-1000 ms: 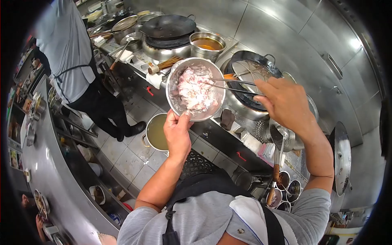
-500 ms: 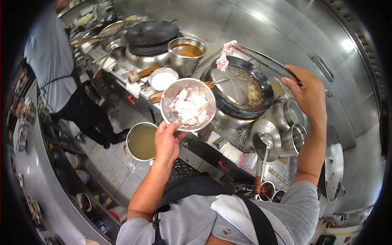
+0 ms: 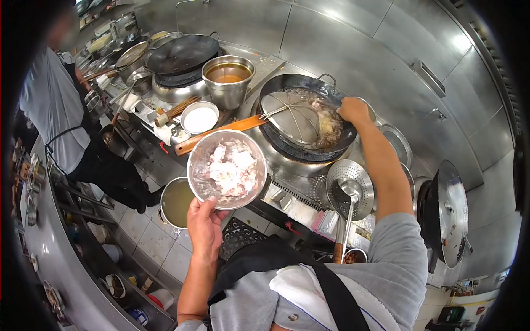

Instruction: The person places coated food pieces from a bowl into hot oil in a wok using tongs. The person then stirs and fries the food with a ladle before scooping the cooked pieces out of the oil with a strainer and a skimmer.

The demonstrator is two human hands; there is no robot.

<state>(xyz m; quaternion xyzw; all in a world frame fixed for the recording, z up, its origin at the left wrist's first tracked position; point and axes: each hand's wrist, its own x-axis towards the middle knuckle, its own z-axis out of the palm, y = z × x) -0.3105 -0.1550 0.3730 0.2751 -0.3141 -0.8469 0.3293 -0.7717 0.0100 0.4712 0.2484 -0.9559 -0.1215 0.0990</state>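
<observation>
Grey steel bowl point(image 3: 199, 171) in one hand, frothing wok point(image 3: 279, 84) beside the other

Well to the left of the left hand point(image 3: 205, 226), a co-worker point(image 3: 52, 113) stands by the counter; a sudden step back by either person could, I judge, jog the bowl. Low down, just left of that hand, is a pot point(image 3: 161, 205) of cloudy liquid, where anything spilled might land. The left hand is clamped on the bowl's near rim, thumb over the edge, so the pale, white-coated pieces point(image 3: 233, 168) rely on a one-sided grip; a slippery rim or tiring wrist could tip them. Just beyond the bowl runs the wooden handle point(image 3: 245, 123) of a mesh strainer point(image 3: 292, 118) resting in the wok; a knock there could swing it and slosh the liquid. The right hand point(image 3: 354, 110), well apart from the left, is at the wok's right side, fingers curled; I cannot tell what they grip. If that liquid is hot oil, damp pieces could make it spit onto the bare forearm. Below that forearm, a perforated skimmer point(image 3: 364, 185) could be caught on withdrawal.
</observation>
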